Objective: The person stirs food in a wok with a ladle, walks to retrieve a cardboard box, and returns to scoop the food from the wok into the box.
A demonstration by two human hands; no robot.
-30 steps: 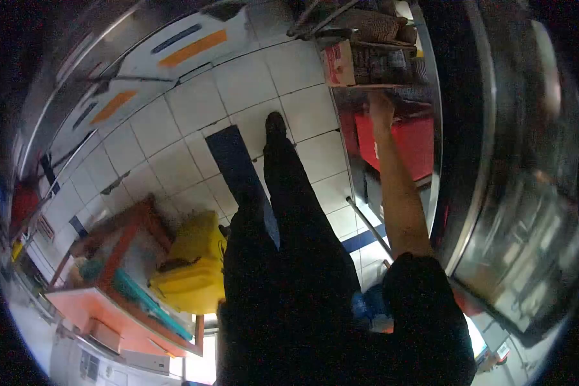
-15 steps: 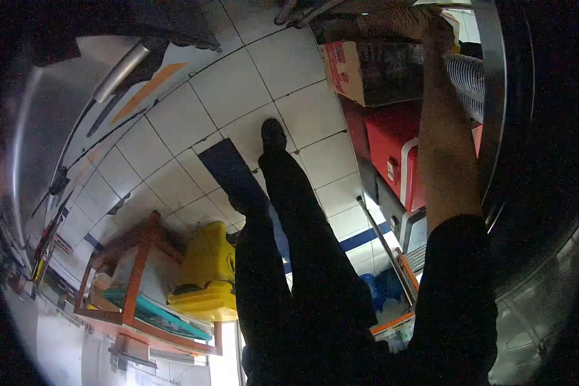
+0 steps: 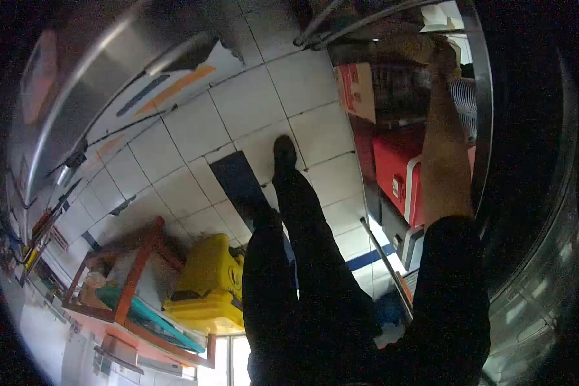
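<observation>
My right arm, in a black sleeve, reaches up the right side of the head view into a shelf. My right hand is dark and small there, beside a brownish item with a ribbed look. I cannot tell whether its fingers grip that item. Just below the hand, a stack of pale ribbed rims stands against the metal shelf post. A cardboard box with red print sits left of the hand. Under the forearm is a red cooler box with a white band. My left hand is out of view.
White floor tiles surround my legs and shoe. A dark blue strip lies on them. At lower left stand a yellow bin and an orange-framed table. A pole leans at right; a steel appliance occupies the upper left.
The whole view has shifted slightly, so the floor, bin and shelf sit a little lower and further right. My right hand stays by the brownish item in the shelf.
</observation>
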